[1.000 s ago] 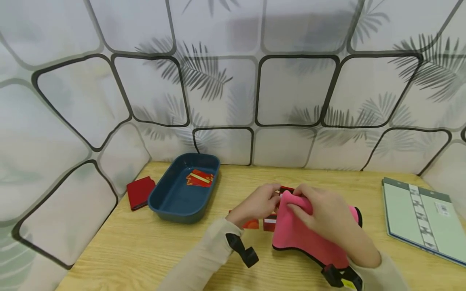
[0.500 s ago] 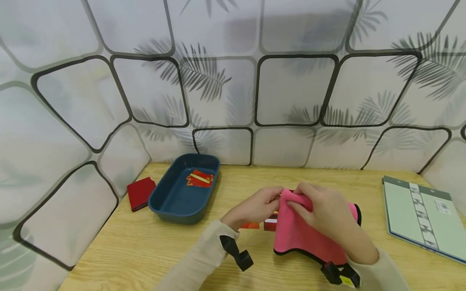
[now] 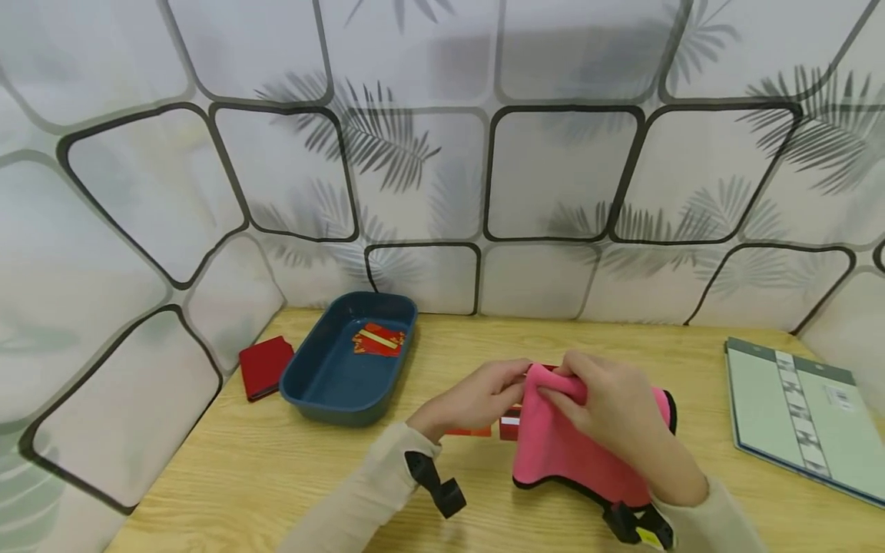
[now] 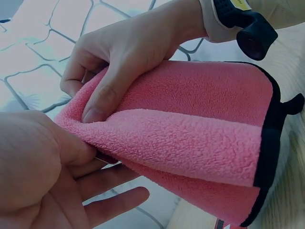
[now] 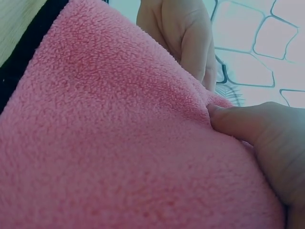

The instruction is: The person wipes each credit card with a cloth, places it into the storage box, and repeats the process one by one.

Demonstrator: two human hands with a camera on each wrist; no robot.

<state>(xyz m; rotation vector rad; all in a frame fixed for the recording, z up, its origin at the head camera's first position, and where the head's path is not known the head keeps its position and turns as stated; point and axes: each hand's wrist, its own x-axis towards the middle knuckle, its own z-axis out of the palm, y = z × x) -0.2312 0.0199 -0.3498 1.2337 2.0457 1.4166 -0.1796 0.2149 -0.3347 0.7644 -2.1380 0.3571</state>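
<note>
A pink fleecy cloth with black edging hangs folded from my right hand. The right thumb presses into the fold, with the fingers behind it. My left hand meets the cloth's upper left corner and pinches a thin red card-like thing, mostly covered by the cloth. Only a small dark sliver of it shows beside the thumb in the left wrist view; some left fingers there are stretched out. On the table below lie an orange-red card and a dark red card with a white stripe, both partly hidden.
A blue tray stands to the left, with red-and-gold cards in it. Left of the tray lies a dark red wallet-like booklet. A pale green folder lies at the right. A patterned curtain closes off the back.
Both hands and the cloth have shifted slightly left. The left wrist has moved left and the hand now tucks closer against the cloth's corner. The right hand keeps its hold on the cloth.
</note>
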